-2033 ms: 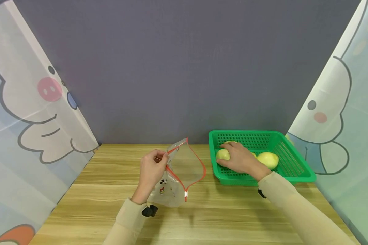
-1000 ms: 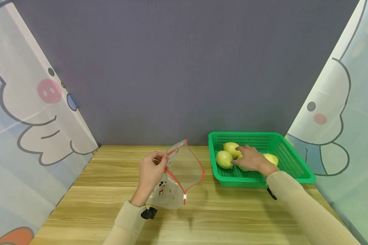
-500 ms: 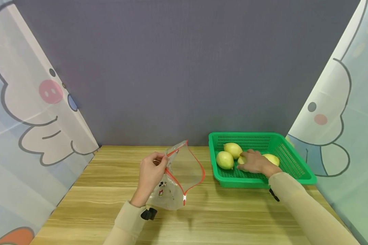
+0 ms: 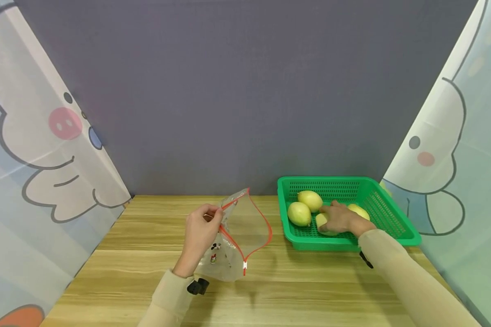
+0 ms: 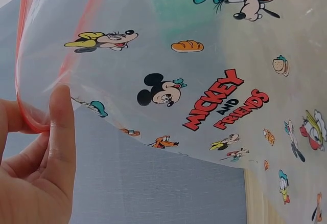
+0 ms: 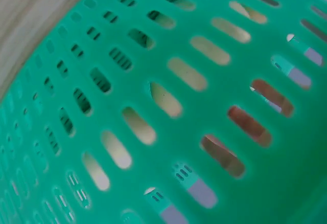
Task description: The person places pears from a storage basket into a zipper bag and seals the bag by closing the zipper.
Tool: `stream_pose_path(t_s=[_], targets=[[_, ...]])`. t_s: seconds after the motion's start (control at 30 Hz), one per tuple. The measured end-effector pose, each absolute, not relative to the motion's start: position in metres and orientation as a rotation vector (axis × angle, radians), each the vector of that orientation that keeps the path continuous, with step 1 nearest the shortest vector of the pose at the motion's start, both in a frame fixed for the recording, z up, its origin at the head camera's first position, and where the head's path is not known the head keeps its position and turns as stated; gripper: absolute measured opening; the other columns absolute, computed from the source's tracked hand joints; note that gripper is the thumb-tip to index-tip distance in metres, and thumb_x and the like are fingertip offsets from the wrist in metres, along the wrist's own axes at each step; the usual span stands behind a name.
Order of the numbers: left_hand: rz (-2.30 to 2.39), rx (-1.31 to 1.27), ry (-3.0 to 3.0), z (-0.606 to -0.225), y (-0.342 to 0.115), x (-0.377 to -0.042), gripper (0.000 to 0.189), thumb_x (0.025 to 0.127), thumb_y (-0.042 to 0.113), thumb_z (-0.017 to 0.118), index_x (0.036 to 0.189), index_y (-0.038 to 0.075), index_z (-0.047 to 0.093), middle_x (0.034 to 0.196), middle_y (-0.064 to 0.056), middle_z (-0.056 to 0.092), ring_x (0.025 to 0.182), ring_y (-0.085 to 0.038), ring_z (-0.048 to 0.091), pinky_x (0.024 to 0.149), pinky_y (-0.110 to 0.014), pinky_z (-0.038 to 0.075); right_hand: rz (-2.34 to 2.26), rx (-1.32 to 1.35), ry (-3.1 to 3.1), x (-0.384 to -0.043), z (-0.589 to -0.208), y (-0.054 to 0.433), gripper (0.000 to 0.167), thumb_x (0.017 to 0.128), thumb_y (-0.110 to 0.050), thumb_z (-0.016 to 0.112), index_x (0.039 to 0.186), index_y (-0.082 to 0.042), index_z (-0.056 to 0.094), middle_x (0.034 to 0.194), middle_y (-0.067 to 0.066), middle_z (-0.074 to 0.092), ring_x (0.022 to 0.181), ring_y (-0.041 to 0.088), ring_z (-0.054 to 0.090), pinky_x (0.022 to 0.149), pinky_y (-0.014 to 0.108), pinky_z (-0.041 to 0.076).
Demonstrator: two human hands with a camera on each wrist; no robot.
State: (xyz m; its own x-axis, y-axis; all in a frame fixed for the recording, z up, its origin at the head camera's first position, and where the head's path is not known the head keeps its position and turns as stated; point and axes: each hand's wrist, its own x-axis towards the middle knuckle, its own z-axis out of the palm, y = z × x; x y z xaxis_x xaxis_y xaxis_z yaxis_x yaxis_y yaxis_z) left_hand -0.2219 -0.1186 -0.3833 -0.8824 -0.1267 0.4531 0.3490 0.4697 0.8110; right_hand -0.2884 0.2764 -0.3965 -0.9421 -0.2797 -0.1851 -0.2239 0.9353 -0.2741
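Observation:
A clear zip bag (image 4: 218,265) with a red zip edge and cartoon prints hangs upright with its mouth spread. My left hand (image 4: 202,231) pinches one side of that mouth; in the left wrist view the thumb (image 5: 62,132) presses the film by the red strip. Inside the green basket (image 4: 323,245), my right hand (image 4: 343,219) grips a lemon (image 4: 322,222) from above, its fingers curled over the far side. Two lemons, one nearer (image 4: 299,213) and one farther back (image 4: 310,200), sit left of it. Another lemon (image 4: 359,211) lies on the right, partly behind the hand.
The basket stands at the back right of the wooden table (image 4: 139,259), close to the grey back panel (image 4: 245,100). Its slotted wall (image 6: 138,96) fills the right wrist view. Cartoon-printed curtains (image 4: 28,91) flank the table on both sides.
My right hand has left the lemon at the basket's left end, moved right, and closed round the middle lemon. My left hand keeps its pinch on the bag in nearly the same place.

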Motion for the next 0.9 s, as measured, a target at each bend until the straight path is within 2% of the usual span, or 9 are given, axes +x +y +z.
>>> stream_pose_path(t_s=[0.1, 0.2, 0.27, 0.33, 0.47, 0.63, 0.73, 0.9], targets=[[-1.403, -0.184, -2.266, -0.383, -0.119, -0.221, 0.009, 0.094, 0.010, 0.069, 0.091, 0.005, 0.076, 0.077, -0.003, 0.071, 0.063, -0.015, 0.065, 0.048, -0.026, 0.051, -0.385, -0.423, 2.828, -0.287, -0.395, 0.275, 0.069, 0.087, -0.034, 0.078, 0.139, 0.004, 0.055, 0.125, 0.027, 0.053, 0.109, 0.045, 0.054, 0.084, 0.058, 0.051], [-1.403, -0.180, -2.267, -0.384, -0.119, -0.220, 0.009, 0.094, 0.010, 0.069, 0.090, 0.005, 0.076, 0.076, -0.003, 0.071, 0.063, -0.015, 0.065, 0.049, -0.026, 0.051, -0.432, -0.453, 2.760, -0.286, -0.396, 0.274, 0.072, 0.088, -0.034, 0.077, 0.142, 0.006, 0.051, 0.136, 0.032, 0.052, 0.127, 0.055, 0.046, 0.097, 0.066, 0.044], [-1.403, -0.178, -2.266, -0.384, -0.119, -0.220, 0.009, 0.094, 0.011, 0.070, 0.090, 0.006, 0.076, 0.076, -0.002, 0.071, 0.063, -0.015, 0.065, 0.048, -0.026, 0.051, -0.478, -0.454, 2.721, -0.287, -0.397, 0.272, 0.075, 0.088, -0.033, 0.076, 0.144, 0.008, 0.048, 0.140, 0.032, 0.051, 0.131, 0.055, 0.043, 0.101, 0.067, 0.042], [-1.401, -0.179, -2.263, -0.384, -0.120, -0.220, 0.009, 0.094, 0.011, 0.070, 0.090, 0.005, 0.076, 0.076, -0.003, 0.071, 0.063, -0.015, 0.065, 0.048, -0.026, 0.051, -0.507, -0.448, 2.702, -0.288, -0.399, 0.271, 0.076, 0.087, -0.032, 0.076, 0.144, 0.009, 0.046, 0.139, 0.031, 0.052, 0.129, 0.052, 0.047, 0.100, 0.064, 0.044], [-1.398, -0.184, -2.263, -0.384, -0.120, -0.219, 0.009, 0.095, 0.011, 0.069, 0.090, 0.006, 0.076, 0.076, -0.003, 0.071, 0.062, -0.015, 0.065, 0.048, -0.026, 0.051, -0.542, -0.421, 2.704, -0.289, -0.403, 0.270, 0.075, 0.087, -0.030, 0.077, 0.141, 0.010, 0.045, 0.131, 0.026, 0.058, 0.113, 0.039, 0.058, 0.091, 0.055, 0.050], [-1.395, -0.180, -2.268, -0.384, -0.121, -0.218, 0.009, 0.095, 0.011, 0.069, 0.091, 0.006, 0.076, 0.077, -0.002, 0.072, 0.062, -0.014, 0.065, 0.048, -0.026, 0.051, -0.575, -0.394, 2.707, -0.288, -0.407, 0.269, 0.074, 0.088, -0.028, 0.079, 0.140, 0.010, 0.044, 0.122, 0.020, 0.063, 0.102, 0.030, 0.060, 0.084, 0.049, 0.053], [-1.397, -0.179, -2.269, -0.384, -0.121, -0.218, 0.009, 0.095, 0.011, 0.070, 0.091, 0.006, 0.076, 0.077, -0.002, 0.072, 0.062, -0.014, 0.065, 0.048, -0.026, 0.051, -0.588, -0.400, 2.716, -0.286, -0.408, 0.269, 0.072, 0.088, -0.026, 0.079, 0.141, 0.010, 0.045, 0.127, 0.023, 0.061, 0.106, 0.033, 0.060, 0.086, 0.051, 0.052], [-1.404, -0.177, -2.267, -0.383, -0.121, -0.219, 0.009, 0.095, 0.012, 0.070, 0.091, 0.006, 0.076, 0.078, -0.003, 0.072, 0.062, -0.015, 0.065, 0.048, -0.027, 0.051, -0.531, -0.430, 2.767, -0.286, -0.407, 0.270, 0.068, 0.086, -0.026, 0.075, 0.141, 0.007, 0.050, 0.135, 0.027, 0.057, 0.124, 0.048, 0.052, 0.096, 0.060, 0.047]])
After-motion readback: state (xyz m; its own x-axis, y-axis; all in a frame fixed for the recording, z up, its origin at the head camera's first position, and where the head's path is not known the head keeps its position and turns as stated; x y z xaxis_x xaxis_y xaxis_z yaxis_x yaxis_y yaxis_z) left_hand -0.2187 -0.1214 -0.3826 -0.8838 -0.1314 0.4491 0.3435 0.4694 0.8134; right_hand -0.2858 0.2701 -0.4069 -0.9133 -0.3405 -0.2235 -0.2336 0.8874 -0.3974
